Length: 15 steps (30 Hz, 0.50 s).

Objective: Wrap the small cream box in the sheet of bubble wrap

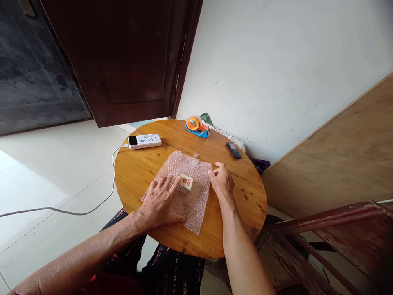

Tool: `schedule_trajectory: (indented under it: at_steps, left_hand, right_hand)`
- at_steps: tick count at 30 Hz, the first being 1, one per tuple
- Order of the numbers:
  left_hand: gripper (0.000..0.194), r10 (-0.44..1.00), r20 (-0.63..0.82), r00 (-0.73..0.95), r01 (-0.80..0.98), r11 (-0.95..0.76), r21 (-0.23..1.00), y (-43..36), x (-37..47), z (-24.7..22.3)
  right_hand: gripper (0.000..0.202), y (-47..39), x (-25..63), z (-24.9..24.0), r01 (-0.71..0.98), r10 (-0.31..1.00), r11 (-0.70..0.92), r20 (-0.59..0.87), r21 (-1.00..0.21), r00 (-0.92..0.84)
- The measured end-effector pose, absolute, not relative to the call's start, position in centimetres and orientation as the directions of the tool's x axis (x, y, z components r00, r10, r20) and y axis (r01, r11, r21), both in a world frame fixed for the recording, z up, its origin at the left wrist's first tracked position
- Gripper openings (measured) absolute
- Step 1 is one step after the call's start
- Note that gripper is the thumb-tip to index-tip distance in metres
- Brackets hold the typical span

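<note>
A sheet of clear bubble wrap point(195, 213) lies flat on a round wooden table point(245, 196). On its middle rests a small cream box point(186, 184) with red print. My left hand point(161, 200) is spread over the left part of the wrap, palm down, thumb apart. Its fingertips reach the box's left side and hide part of it; whether they press on it I cannot tell. At the sheet's right edge, near the upper corner, my right hand point(222, 180) has its fingers bent in and pinches the wrap's edge.
A tape dispenser point(196, 125) in orange and blue stands at the table's far edge. A white power bank point(145, 141) with a cable point(89, 212) lies at the back left. Back right is a dark, blurred-out object point(233, 150). Beyond are a wall and a door point(132, 61).
</note>
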<state>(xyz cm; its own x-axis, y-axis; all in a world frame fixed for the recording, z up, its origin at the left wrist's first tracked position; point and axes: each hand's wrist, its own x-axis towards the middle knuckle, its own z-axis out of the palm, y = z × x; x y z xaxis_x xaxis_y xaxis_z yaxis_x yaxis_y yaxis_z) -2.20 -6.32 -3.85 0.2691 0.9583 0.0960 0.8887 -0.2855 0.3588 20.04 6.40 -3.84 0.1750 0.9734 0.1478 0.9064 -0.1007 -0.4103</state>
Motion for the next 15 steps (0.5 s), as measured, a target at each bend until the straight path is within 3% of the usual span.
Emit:
schedule_trajectory:
  at_steps: [7,15]
  left_hand:
    - [0.123,0.890,0.187,0.417,0.819,-0.457,0.348,-5.2,-2.1,-4.5]
    - [0.130,0.887,0.195,0.419,0.766,-0.461,0.447,-4.7,-2.4,-5.5]
  right_hand:
    - [0.045,6.4,20.0,-3.8,0.911,0.973,-0.110,0.146,-0.397,0.181]
    - [0.041,6.4,20.2,-3.8,0.906,0.966,-0.087,0.188,-0.414,0.178]
